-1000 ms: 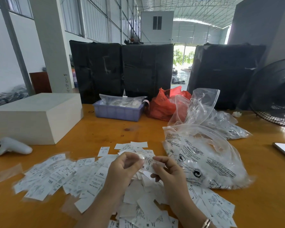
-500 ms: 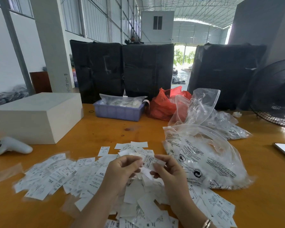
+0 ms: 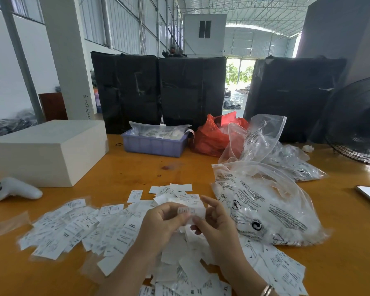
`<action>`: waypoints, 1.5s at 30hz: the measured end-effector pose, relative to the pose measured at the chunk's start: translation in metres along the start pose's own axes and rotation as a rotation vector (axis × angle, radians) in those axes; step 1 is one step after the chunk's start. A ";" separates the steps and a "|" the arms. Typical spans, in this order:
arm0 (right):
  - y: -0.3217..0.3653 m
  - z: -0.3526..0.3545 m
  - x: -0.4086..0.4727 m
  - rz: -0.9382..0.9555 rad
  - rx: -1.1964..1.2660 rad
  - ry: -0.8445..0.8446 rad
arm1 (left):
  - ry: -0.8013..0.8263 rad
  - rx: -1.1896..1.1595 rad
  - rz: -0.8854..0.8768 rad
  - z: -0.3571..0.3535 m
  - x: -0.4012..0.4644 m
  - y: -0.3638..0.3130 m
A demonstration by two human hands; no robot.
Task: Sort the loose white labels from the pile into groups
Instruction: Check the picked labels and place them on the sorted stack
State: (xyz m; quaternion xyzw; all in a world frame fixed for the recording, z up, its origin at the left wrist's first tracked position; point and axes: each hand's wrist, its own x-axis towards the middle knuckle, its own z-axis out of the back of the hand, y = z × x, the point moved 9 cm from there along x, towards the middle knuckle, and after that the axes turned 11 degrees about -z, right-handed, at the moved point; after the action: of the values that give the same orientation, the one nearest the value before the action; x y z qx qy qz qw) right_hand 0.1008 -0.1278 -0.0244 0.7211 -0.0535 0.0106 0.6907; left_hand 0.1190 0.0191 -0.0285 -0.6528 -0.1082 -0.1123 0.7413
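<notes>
Hands meet above the near middle of the desk [image 3: 115, 174]. Left hand [image 3: 160, 227] and right hand [image 3: 217, 225] each pinch one white label [image 3: 191, 211] between them, fingers curled in a closed grip on its edges. Label pile [image 3: 179, 263] lies beneath the hands. A spread group of labels [image 3: 73, 229], some marked XXL, lies to the left. A clear printed bag [image 3: 265, 208] sits just right of the hands. White box [image 3: 49, 150] and white controller [image 3: 15, 190] stand far left.
</notes>
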 end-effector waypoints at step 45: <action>0.004 0.023 0.010 0.186 -1.124 -0.076 | -0.067 0.933 -0.485 0.027 0.004 -0.043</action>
State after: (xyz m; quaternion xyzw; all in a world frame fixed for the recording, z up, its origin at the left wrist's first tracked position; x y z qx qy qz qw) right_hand 0.1087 -0.1516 -0.0208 0.2352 -0.1390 0.0154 0.9618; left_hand 0.1090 0.0407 0.0167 -0.2125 -0.3184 -0.1997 0.9020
